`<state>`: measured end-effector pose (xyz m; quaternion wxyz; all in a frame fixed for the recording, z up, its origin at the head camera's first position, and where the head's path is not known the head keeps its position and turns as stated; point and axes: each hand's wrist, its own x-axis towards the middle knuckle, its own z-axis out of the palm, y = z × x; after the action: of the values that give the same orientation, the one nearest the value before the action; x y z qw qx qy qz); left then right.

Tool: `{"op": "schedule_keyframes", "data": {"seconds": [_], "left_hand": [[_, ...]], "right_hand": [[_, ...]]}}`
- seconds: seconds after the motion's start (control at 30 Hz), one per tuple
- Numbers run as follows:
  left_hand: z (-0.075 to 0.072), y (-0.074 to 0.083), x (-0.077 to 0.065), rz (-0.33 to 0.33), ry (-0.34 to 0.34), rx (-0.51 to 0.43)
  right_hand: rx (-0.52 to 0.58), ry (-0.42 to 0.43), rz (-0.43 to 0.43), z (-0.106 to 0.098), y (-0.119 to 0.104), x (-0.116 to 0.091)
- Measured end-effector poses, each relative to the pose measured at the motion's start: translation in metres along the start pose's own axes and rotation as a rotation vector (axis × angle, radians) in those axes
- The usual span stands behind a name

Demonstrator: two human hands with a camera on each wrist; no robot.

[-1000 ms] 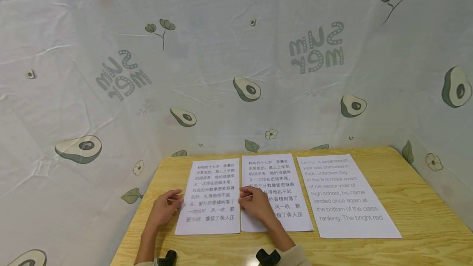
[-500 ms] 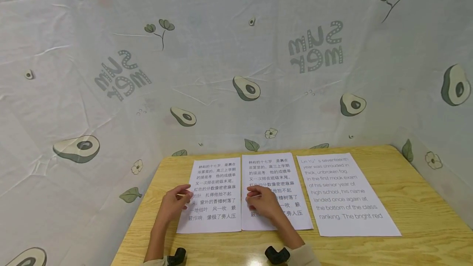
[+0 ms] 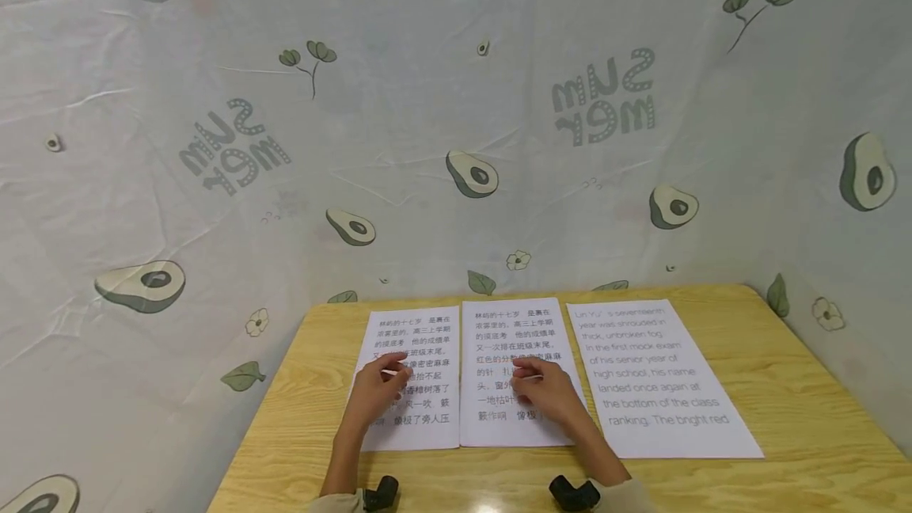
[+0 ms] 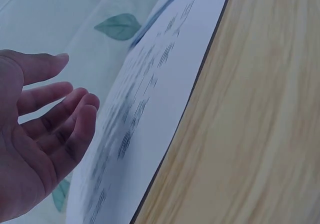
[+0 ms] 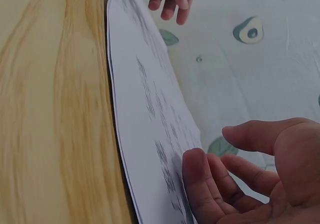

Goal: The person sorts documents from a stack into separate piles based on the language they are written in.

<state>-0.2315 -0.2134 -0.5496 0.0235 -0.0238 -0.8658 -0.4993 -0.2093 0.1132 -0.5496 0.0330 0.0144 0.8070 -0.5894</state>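
Three printed sheets of paper lie in a row. The left sheet [image 3: 420, 438] and the middle sheet [image 3: 499, 435] bear Chinese characters, and the right sheet [image 3: 651, 374] bears English text. Over the left sheet hovers my left hand [image 3: 378, 390], its fingers loosely bent with nothing between them. My right hand [image 3: 552, 396] is above the middle sheet and covers part of its text. In the right wrist view its fingers [image 5: 197, 176] are relaxed, with a gap to the thumb; whether they touch the paper I cannot tell.
The sheets lie on a wood-grain table [image 3: 791, 386]. Behind and beside it hangs a pale curtain [image 3: 399, 101] printed with avocados and leaves. A black wrist device [image 3: 381, 493] is on the left wrist, another device [image 3: 573, 493] on the right.
Both hands have moved to the right: the left from the left sheet's edge to over its text, the right from the gap between two sheets further across the middle sheet. The sheets have hardly moved.
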Motion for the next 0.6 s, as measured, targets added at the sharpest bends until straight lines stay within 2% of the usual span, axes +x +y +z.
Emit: {"op": "schedule_keyframes", "data": {"seconds": [0.3,0.6], "left_hand": [[0.045,0.019,0.010,0.009,-0.054,-0.064],[0.075,0.037,0.017,0.025,-0.068,-0.142]], "right_hand": [[-0.053,0.051,0.018,-0.048,0.009,-0.005],[-0.030,0.048,0.037,-0.079,0.011,-0.009]]}}
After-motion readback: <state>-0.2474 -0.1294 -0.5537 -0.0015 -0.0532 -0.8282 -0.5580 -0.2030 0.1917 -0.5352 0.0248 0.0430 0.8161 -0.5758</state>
